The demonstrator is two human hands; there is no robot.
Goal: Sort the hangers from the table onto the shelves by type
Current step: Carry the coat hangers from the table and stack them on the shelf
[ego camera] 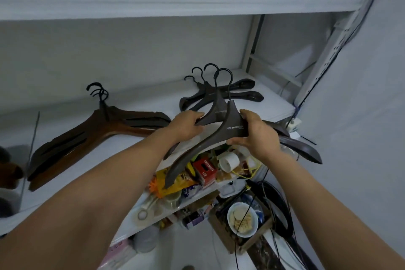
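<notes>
I hold two dark grey hangers above the front edge of a white shelf [122, 149]. My left hand [186, 126] grips the rear grey hanger [215, 112] by its left arm. My right hand [255, 131] grips the front grey hanger [232, 128], thumb under it and fingers over its top beside the hook. On the shelf behind lies a pile of matching dark grey hangers [228, 92], hooks pointing up and back. To the left lies a stack of brown wooden hangers [92, 133] with black hooks.
A lower shelf [203, 195] holds clutter: a red box [206, 171], a white cup [229, 161], snack packets, tape rolls. A crate with a white bowl [242, 219] sits below right. Black cables [274, 199] hang at right beside a metal upright [324, 55]. Another shelf spans overhead.
</notes>
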